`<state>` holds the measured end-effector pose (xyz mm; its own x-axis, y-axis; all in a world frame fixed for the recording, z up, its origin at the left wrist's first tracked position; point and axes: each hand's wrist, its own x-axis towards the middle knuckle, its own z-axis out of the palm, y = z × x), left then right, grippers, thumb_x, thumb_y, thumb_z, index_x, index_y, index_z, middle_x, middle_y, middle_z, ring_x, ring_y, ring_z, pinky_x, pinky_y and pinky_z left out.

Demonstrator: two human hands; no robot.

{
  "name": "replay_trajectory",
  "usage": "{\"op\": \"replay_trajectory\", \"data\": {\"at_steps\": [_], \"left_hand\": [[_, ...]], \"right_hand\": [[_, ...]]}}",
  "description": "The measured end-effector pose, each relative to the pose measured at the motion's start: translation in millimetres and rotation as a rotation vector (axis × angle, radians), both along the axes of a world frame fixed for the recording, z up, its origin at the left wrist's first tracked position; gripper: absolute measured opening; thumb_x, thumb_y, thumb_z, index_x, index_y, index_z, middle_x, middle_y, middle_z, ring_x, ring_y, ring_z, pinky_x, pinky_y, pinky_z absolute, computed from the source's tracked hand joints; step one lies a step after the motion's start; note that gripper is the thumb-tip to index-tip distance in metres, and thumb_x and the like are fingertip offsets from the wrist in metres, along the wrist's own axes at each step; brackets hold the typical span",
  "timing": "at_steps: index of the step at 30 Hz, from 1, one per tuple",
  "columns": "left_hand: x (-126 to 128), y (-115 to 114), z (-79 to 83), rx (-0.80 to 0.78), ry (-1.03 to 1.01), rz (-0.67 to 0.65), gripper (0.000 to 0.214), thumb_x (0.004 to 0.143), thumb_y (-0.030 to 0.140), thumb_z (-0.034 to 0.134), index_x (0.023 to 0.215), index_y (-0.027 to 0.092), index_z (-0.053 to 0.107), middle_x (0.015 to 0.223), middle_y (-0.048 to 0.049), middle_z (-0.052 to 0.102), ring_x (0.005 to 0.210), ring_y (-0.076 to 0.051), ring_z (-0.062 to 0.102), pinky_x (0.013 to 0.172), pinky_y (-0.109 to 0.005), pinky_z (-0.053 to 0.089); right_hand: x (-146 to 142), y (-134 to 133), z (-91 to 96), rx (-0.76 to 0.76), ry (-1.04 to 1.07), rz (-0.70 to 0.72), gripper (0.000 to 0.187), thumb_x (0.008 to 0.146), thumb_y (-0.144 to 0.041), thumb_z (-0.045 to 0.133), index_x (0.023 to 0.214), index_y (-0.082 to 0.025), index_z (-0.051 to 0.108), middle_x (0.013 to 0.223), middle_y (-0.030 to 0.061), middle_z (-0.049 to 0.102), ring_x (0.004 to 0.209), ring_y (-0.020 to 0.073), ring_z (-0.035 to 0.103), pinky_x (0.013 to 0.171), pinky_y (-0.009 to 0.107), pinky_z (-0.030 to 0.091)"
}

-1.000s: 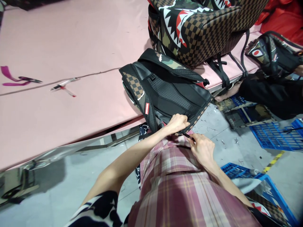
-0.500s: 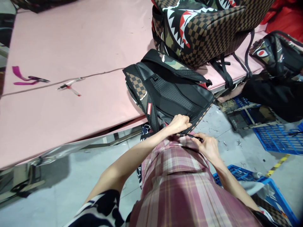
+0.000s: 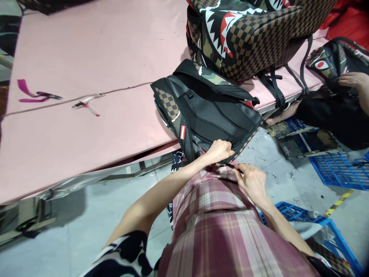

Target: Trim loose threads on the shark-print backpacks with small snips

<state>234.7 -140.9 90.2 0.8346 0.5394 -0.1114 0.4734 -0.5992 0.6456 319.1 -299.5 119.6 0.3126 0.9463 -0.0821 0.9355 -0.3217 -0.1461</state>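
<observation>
Not much has moved in the last second: left hand (image 3: 220, 150) still clamps the near edge of the backpack (image 3: 207, 111) hanging off the pink tabletop (image 3: 86, 57). Right hand (image 3: 252, 181), fingers pinching a thin black strap (image 3: 230, 166), shifted slightly back left. A co-worker's hand (image 3: 353, 80) showed up far right.

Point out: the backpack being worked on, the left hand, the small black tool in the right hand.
backpack (image 3: 213, 115), head view, on its black mesh back panel.
left hand (image 3: 219, 150), head view, on the knuckles gripping the bag's lower edge.
small black tool (image 3: 230, 166), head view, on the thin shaft between the hands.
</observation>
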Motion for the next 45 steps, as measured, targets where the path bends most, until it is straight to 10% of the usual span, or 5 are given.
{"op": "replay_trajectory", "data": {"at_steps": [11,25,31,38,45], "left_hand": [[1.4,-0.5,-3.4,0.002,-0.004,0.013,0.022,0.075,0.033,0.051,0.065,0.017,0.063,0.059,-0.0029,0.062,0.061,-0.018,0.058,0.060,-0.025,0.038],[-2.3,-5.3,3.0,0.055,-0.003,-0.021,0.020,0.079,0.030,0.049,0.068,0.018,0.060,0.062,-0.0020,0.062,0.060,-0.016,0.057,0.057,-0.024,0.035],[-67.0,-32.0,20.0,0.156,0.096,-0.160,0.022,0.086,0.028,0.041,0.081,0.016,0.059,0.083,-0.0095,0.064,0.077,-0.021,0.060,0.067,-0.030,0.041],[-141.0,-58.4,-12.2,-0.802,-0.397,0.890,0.037,0.073,0.044,0.060,0.099,0.017,0.060,0.094,-0.0086,0.066,0.085,-0.020,0.063,0.078,-0.031,0.048],[-97.3,-34.3,-13.1,-0.771,-0.781,1.488,0.062,0.076,0.030,0.059,0.132,0.020,0.036,0.146,-0.0100,0.029,0.131,-0.019,0.033,0.105,-0.028,0.029]], "right_hand": [[-9.8,-1.3,-3.1,0.107,-0.144,0.086,0.021,0.088,-0.030,0.048,0.080,-0.020,0.065,0.073,0.0038,0.065,0.071,0.0175,0.057,0.060,0.029,0.030],[47.0,-0.1,-19.6,0.165,0.874,-0.182,0.023,0.073,-0.037,0.062,0.087,-0.019,0.067,0.087,0.0043,0.069,0.080,0.0199,0.062,0.074,0.031,0.046],[87.3,13.0,-4.4,0.517,0.913,-0.393,0.041,0.062,-0.039,0.072,0.096,-0.018,0.062,0.071,-0.0003,0.058,0.062,0.0128,0.052,0.058,0.025,0.042],[110.5,102.1,-37.4,0.451,0.637,-0.268,0.034,0.077,-0.045,0.053,0.091,-0.016,0.064,0.084,0.0052,0.065,0.076,0.0177,0.057,0.071,0.030,0.041],[101.9,113.4,-71.6,0.553,0.561,-0.331,0.040,0.082,-0.045,0.041,0.093,-0.014,0.064,0.087,0.0092,0.066,0.081,0.0206,0.058,0.073,0.032,0.041]]}}
